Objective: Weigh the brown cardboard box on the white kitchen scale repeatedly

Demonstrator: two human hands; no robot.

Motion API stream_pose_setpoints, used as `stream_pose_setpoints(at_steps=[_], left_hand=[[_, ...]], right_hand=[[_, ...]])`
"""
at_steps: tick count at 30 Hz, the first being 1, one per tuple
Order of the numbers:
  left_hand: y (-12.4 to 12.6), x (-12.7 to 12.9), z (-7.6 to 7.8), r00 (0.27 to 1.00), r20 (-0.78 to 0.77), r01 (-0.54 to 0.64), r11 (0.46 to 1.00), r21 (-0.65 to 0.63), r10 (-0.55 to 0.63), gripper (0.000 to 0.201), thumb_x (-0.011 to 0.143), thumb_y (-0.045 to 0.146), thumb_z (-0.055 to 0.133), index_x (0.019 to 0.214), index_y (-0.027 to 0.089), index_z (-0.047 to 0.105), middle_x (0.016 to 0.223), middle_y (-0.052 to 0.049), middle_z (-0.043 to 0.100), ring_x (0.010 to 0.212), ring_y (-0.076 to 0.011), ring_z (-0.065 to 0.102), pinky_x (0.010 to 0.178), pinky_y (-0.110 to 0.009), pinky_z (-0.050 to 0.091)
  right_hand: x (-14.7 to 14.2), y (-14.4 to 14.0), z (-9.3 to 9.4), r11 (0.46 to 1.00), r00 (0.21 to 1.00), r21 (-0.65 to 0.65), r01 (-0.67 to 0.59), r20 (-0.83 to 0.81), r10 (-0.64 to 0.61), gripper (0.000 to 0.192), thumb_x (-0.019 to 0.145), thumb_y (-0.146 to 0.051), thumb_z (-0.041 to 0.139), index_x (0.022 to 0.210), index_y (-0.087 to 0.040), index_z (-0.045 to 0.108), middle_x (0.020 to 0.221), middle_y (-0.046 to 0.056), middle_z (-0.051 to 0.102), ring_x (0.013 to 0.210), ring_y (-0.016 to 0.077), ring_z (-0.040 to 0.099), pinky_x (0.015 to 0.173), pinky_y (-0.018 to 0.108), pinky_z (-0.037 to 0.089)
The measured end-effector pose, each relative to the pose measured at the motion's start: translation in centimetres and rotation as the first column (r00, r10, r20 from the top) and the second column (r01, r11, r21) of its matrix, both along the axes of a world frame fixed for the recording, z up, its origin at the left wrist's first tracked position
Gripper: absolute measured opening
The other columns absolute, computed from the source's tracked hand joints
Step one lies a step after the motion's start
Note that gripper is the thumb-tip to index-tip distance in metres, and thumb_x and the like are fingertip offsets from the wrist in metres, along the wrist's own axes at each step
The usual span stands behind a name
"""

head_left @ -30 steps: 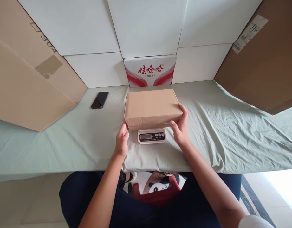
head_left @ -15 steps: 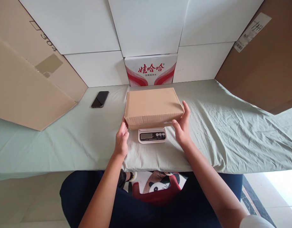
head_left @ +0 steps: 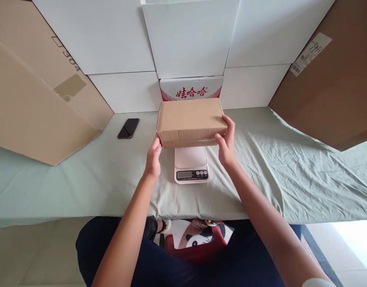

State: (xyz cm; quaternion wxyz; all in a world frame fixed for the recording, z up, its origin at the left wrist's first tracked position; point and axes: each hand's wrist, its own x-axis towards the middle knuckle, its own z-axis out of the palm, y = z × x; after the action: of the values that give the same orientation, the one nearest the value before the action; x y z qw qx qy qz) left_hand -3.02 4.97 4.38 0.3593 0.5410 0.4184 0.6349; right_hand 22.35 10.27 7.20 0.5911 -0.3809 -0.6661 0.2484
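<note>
A closed brown cardboard box (head_left: 191, 115) is held up between my two hands, over the back part of a white digital kitchen scale (head_left: 191, 163). My left hand (head_left: 154, 156) grips the box's front left corner, its fingertips partly hidden behind and under it. On the other side my right hand (head_left: 226, 141) clasps the right end, thumb on the front face and fingers round the side. The scale's front plate and its display panel show below the box; its rear is hidden.
A black phone (head_left: 128, 128) lies on the green cloth (head_left: 105, 175) at the left. Large brown cardboard panels (head_left: 30, 95) stand at both sides. White boxes (head_left: 117, 91) and a white-and-red printed carton (head_left: 191, 88) line the back. A red stool (head_left: 198, 252) is below the table edge.
Both hands have moved the cardboard box up and away from me, uncovering more of the scale's plate and covering the lower part of the printed carton. The view has shifted slightly.
</note>
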Motion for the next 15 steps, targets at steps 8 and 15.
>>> stream_pose_setpoints(at_steps=[8, 15], left_hand=[[7.9, 0.1, -4.1, 0.986, 0.138, -0.075, 0.985, -0.158, 0.097, 0.064, 0.096, 0.061, 0.043, 0.153, 0.033, 0.051, 0.168, 0.001, 0.041, 0.158, -0.0208, 0.033, 0.129, -0.037, 0.026], [8.4, -0.1, -5.4, 0.99, 0.129, -0.03, 0.987, -0.157, 0.05, 0.064, 0.098, 0.06, 0.044, 0.154, 0.031, 0.05, 0.167, 0.0, 0.042, 0.158, -0.0214, 0.034, 0.129, -0.037, 0.028]], right_hand=[[-1.9, 8.7, -4.0, 0.99, 0.984, -0.101, -0.102, -0.155, 0.086, 0.058, 0.088, -0.052, 0.051, 0.141, -0.029, 0.042, 0.154, 0.007, 0.047, 0.146, 0.0313, 0.04, 0.128, 0.057, 0.03], [-1.7, 8.3, -5.0, 0.987, 0.986, -0.138, -0.084, -0.154, 0.063, 0.061, 0.087, -0.048, 0.054, 0.142, -0.025, 0.042, 0.156, 0.009, 0.045, 0.149, 0.0309, 0.038, 0.13, 0.054, 0.026]])
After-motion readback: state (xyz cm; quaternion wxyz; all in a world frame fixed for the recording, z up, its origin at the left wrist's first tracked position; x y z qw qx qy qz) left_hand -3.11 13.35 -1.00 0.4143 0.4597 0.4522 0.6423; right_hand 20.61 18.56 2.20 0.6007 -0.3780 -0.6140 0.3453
